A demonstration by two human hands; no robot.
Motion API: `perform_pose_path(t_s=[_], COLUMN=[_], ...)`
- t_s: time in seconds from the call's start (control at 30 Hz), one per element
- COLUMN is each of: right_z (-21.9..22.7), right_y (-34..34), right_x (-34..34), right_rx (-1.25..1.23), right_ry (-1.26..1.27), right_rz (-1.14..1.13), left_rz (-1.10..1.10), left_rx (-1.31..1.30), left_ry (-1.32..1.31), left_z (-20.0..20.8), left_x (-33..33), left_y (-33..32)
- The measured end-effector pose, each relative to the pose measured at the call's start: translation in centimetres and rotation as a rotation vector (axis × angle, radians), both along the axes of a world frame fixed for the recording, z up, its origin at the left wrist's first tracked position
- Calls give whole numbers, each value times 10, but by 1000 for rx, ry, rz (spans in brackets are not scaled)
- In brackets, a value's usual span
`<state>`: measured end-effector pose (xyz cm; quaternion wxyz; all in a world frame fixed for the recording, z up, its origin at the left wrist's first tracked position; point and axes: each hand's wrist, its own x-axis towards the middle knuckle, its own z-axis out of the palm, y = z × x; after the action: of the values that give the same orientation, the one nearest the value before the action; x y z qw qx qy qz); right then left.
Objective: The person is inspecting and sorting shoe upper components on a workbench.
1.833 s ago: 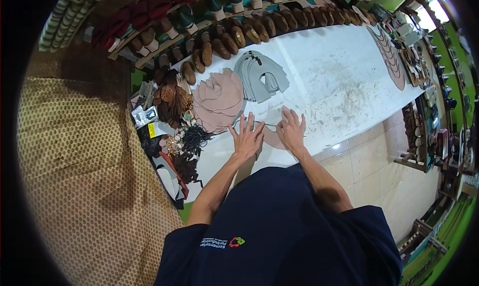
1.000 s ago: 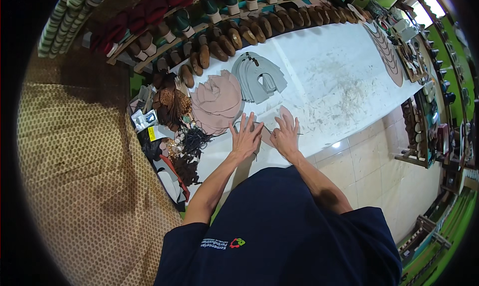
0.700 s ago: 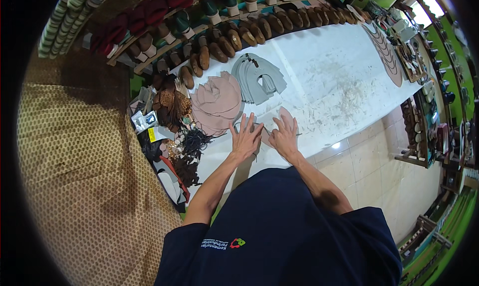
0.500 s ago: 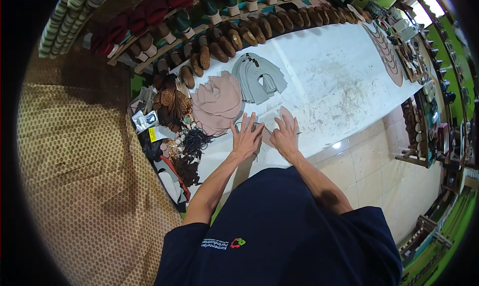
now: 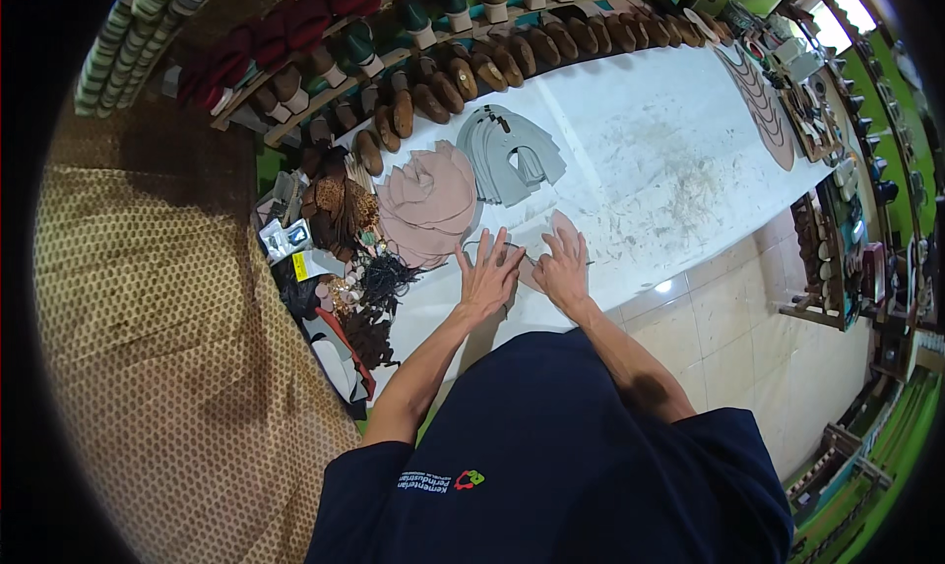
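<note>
A pinkish-beige flat piece point(image 5: 565, 223), leaf-tipped like a shoe upper part, lies on the white table under my hands. My left hand point(image 5: 487, 277) rests on its left side with the fingers spread. A thin dark line, perhaps a cord, shows beside those fingertips. On the right side of the piece my right hand point(image 5: 563, 277) presses down, fingers bent and apart. A small dark tip shows by its outer edge; what it belongs to is hidden. Just beyond are a fanned pile of pink pieces point(image 5: 425, 195) and a stack of grey curved pieces point(image 5: 507, 151).
Brown shoe lasts point(image 5: 463, 77) line the far edge of the white table point(image 5: 650, 160). Dark cords point(image 5: 386, 281), beads and scraps crowd its left end. Curved pink pieces point(image 5: 758, 106) lie at the far right. A patterned cloth point(image 5: 177, 318) hangs at left; shelves point(image 5: 827, 269) stand right.
My left hand's fingers have shifted slightly and its fingertips sit a little lower. The right hand and the piece look almost the same.
</note>
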<state>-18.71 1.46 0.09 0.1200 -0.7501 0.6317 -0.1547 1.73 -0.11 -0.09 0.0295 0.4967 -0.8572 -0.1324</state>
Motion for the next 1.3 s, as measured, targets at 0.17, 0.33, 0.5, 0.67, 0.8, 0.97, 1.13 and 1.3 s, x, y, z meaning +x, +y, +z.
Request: perform_pose_path(t_s=[0.17,0.33,0.5,0.67,0.8,0.97,1.13,1.3], right_z=[3,5,3,4,5,7,-1,-1], right_y=[-1,-2,-3,-2,-3,-5,-6,-6], right_x=[-3,-5,-5,-5,-4,-5,-6,-4], right_rx=[-20,-20,-20,-15,-31,-79,-133,-132], right_ry=[-13,-18,-11,-14,-42,33,20,16], right_rz=[-6,4,23,13,2,26,36,50], left_rz=[-13,-27,4,-7,1,5,-2,-19], left_rx=[-2,2,26,2,33,43,31,41], left_ry=[-35,-51,-30,-32,-61,-62,-36,-18], left_z=[-4,-5,-2,-3,-6,-3,3,1], left_x=[-1,-2,-6,-5,-7,-9,-12,-11], left_y=[-1,0,1,10,12,11,9,14])
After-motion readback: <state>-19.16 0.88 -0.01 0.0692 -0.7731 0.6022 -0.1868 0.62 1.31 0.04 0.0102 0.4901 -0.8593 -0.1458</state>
